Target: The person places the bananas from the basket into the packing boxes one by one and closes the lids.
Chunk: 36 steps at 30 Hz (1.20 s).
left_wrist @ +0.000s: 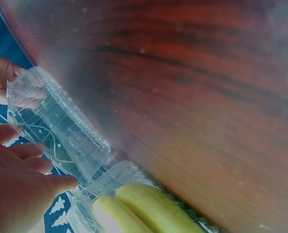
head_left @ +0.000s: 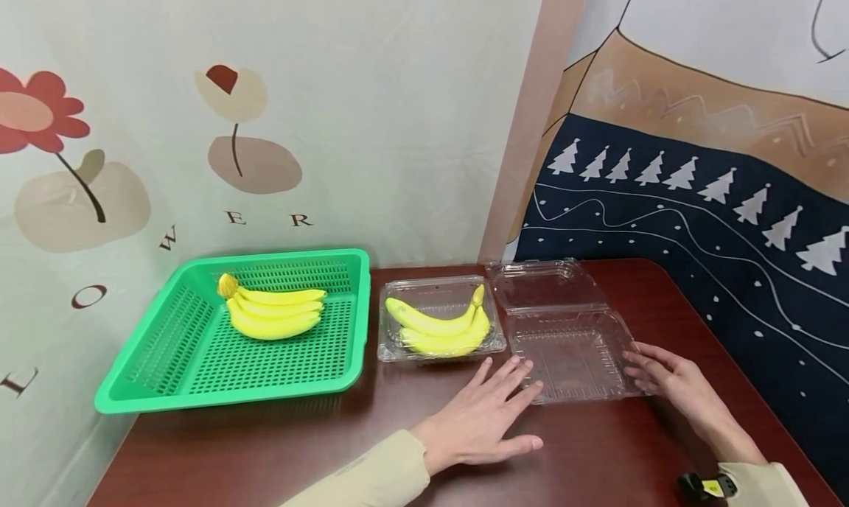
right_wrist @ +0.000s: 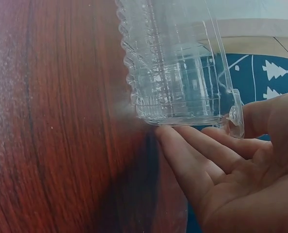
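Observation:
On the brown table, a clear plastic clamshell container (head_left: 560,356) lies with its lid (head_left: 550,284) folded back behind it. My right hand (head_left: 676,382) is at its right side, fingers extended against the side wall and close to the rim tab (right_wrist: 236,114). At the left front corner, my left hand (head_left: 480,415) is spread palm down, its fingertips overlapping the container's edge in the head view. Just left of it stands a second clear container (head_left: 391,348), holding yellow bananas (head_left: 441,330), seen also beside my left hand in the left wrist view.
A green plastic basket (head_left: 354,374) with a bunch of bananas (head_left: 275,312) stands on the left of the table (head_left: 265,448). Printed cloth (head_left: 398,124) hangs along the back, and a dark blue tree-patterned cloth (head_left: 763,293) borders the right side.

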Available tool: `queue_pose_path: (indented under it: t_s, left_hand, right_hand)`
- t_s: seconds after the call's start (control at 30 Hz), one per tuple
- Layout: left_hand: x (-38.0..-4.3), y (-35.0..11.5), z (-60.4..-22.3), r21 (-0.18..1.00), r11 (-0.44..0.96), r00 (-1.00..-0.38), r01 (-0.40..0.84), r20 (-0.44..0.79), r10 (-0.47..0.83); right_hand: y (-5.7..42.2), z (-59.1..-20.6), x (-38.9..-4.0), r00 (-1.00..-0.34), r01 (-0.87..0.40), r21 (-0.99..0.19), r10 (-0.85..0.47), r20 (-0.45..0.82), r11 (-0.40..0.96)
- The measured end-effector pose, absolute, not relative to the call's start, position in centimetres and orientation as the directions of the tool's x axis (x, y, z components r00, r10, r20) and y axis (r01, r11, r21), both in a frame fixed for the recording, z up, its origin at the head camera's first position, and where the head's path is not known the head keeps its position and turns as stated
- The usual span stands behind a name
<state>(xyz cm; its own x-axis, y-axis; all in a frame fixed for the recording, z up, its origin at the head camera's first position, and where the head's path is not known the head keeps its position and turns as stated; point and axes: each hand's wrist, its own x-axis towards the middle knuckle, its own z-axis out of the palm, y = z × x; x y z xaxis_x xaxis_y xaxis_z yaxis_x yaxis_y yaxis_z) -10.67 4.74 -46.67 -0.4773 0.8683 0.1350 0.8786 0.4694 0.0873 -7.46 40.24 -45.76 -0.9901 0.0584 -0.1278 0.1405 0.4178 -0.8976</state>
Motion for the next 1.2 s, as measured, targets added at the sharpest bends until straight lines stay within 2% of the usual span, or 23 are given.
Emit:
queue_pose_path:
  t_s: [0.23, 0.33, 0.67, 0.87, 1.2]
  left_hand:
    - [-10.1, 4.9, -46.3, 0.071, 0.474, -0.479, 0.878, 0.132, 0.868]
    - [-9.8, 4.9, -46.0, 0.074, 0.478, -0.484, 0.875, 0.139, 0.864]
    - [-9.4, 3.3, -44.3, 0.075, 0.496, -0.501, 0.865, 0.182, 0.846]
    - [-9.2, 1.0, -43.5, 0.12, 0.491, -0.505, 0.863, 0.23, 0.832]
    - [-9.2, -4.0, -41.4, 0.2, 0.554, -0.588, 0.808, 0.319, 0.743]
  right_hand:
    - [40.2, -45.3, -7.4, -0.991, 0.136, -0.878, 0.051, -0.126, 0.46]
    - [40.4, -44.7, -7.7, -0.991, 0.132, -0.845, 0.055, -0.121, 0.518]
    - [40.4, -42.2, -8.9, -0.993, 0.12, -0.622, 0.081, -0.091, 0.773]
    - [39.4, -41.0, -9.0, -0.996, 0.066, -0.564, 0.088, 0.011, 0.823]
    - [35.0, -40.0, -8.5, -0.977, -0.094, -0.525, 0.023, 0.213, 0.846]
